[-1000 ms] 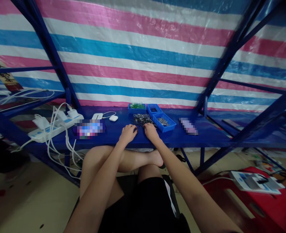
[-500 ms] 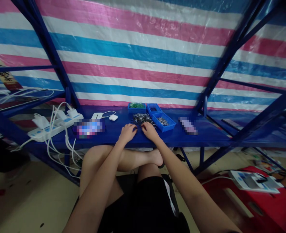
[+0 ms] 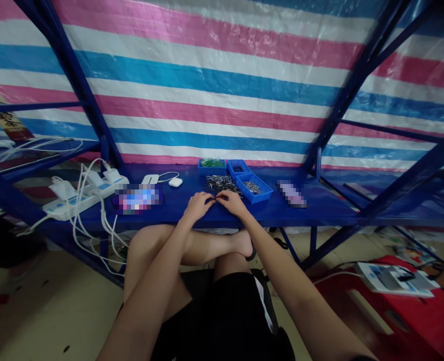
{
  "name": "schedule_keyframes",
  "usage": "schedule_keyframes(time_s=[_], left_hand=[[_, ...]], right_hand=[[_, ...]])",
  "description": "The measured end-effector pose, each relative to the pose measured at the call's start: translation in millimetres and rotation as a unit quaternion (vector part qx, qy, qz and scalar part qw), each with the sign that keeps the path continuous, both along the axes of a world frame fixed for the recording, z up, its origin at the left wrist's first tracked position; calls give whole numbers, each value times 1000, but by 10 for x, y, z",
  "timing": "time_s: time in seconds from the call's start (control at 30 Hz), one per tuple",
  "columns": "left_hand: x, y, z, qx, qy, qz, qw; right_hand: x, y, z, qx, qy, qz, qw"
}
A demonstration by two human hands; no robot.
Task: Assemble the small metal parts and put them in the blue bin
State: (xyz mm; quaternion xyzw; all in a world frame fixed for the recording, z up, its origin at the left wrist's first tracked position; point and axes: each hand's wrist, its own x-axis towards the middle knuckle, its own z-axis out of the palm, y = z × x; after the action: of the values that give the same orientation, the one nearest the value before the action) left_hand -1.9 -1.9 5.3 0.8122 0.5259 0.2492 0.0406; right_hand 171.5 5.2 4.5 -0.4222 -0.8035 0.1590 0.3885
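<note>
My left hand [image 3: 199,205] and my right hand [image 3: 230,202] meet fingertip to fingertip above the front part of the blue table. Both are closed in a pinch, and whatever lies between the fingers is too small to make out. Just behind them spreads a pile of small dark and silvery thin pieces [image 3: 220,183]. To the right of the pile, a blue tray [image 3: 260,197] contains many small silvery metal pieces. Behind it stands a second blue tray [image 3: 238,167] with dark bits inside. A third blue tray [image 3: 211,169] bears green pieces.
On the left lie a white power strip [image 3: 90,196] with tangled cables, a lit phone [image 3: 139,199] and a white earbud case [image 3: 175,182]. Another phone [image 3: 291,194] rests at right. Blue metal posts [image 3: 336,115] frame the table [image 3: 184,174] before a striped sheet [image 3: 214,75].
My right hand has moved left, so its fingertips now meet those of my left hand. The left hand has barely shifted. Pile and trays stay in place.
</note>
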Motion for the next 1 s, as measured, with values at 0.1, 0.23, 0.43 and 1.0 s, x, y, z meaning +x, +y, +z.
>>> schedule_keyframes(time_s=[0.1, 0.23, 0.43, 1.0], left_hand=[[-5, -2, -11, 10, -11, -6, 1000], [-15, 9, -21, 15, -24, -21, 999], [-27, 33, -18, -2, -102, -13, 995], [-35, 21, 8, -36, -233, -71, 969]], right_hand=[[1, -2, 6, 4, -1, 4, 1000], [6, 0, -7, 3, 4, 14, 1000], [2, 7, -15, 25, -39, -20, 999], [-10, -10, -12, 25, -108, -11, 994]])
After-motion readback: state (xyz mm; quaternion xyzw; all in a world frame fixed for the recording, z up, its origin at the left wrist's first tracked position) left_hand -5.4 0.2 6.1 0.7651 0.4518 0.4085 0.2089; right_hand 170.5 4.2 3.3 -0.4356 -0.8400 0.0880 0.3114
